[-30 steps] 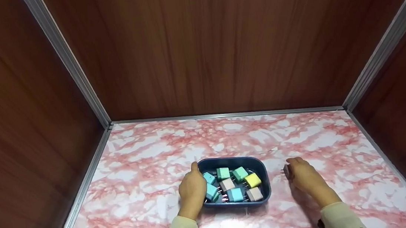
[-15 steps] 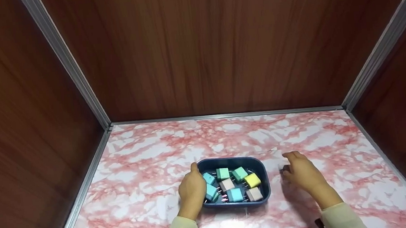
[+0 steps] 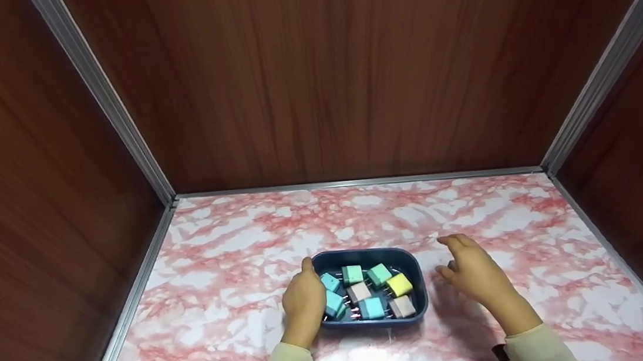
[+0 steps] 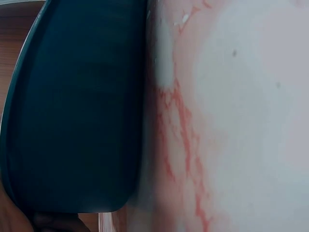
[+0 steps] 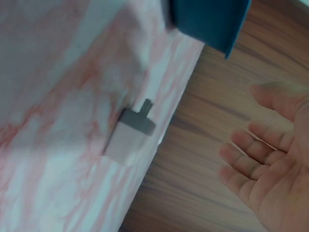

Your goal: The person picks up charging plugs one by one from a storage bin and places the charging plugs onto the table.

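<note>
A dark blue plastic box sits on the table, holding several charger plugs in teal, mint, yellow and pale pink, such as a yellow charger plug. My left hand grips the box's left end; in the left wrist view, only part of that hand shows at the corner. Right of the box, my right hand hovers with fingers spread and nothing in them. Below it a pale pink charger plug with a grey pronged face lies on the table, mostly hidden by the hand in the head view.
The table has a red and white marbled top. Brown wood-grain panels with metal edge strips stand behind it and on both sides.
My right hand has let go of the pale pink charger plug, spread its fingers and lifted slightly off it. The left hand and the box have stayed in place.
</note>
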A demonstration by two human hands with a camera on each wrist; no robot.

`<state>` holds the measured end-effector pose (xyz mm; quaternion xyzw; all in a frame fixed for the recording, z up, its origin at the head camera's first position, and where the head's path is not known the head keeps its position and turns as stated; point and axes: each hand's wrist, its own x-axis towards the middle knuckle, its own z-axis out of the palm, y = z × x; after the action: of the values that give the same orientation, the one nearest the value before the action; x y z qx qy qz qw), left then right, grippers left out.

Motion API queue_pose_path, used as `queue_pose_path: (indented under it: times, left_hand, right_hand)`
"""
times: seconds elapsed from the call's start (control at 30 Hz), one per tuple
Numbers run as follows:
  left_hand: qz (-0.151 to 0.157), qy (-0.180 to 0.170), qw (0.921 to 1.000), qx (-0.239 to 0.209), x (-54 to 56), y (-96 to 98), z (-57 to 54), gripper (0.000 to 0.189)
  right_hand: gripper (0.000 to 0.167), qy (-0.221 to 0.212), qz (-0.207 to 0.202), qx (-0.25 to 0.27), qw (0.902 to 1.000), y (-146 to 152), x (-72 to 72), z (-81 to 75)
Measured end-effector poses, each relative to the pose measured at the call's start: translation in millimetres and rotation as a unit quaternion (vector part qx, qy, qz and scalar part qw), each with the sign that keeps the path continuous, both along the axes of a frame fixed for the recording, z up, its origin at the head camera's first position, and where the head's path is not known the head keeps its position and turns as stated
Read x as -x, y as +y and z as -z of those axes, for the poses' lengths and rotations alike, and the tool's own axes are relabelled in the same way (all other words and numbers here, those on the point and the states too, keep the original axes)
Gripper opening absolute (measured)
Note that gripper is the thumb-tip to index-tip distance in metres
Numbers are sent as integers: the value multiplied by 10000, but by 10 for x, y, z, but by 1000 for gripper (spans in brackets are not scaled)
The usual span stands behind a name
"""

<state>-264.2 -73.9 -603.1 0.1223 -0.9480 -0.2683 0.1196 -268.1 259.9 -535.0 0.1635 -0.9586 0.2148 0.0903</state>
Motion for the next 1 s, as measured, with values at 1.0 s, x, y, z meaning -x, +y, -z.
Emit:
queue_pose_path:
  times: [1.0]
  left_hand:
    - [-35,85,9998,-148,-1,-7,8,38]
  right_hand:
    - [67,276,-776,22,9966,-669,-246,-183]
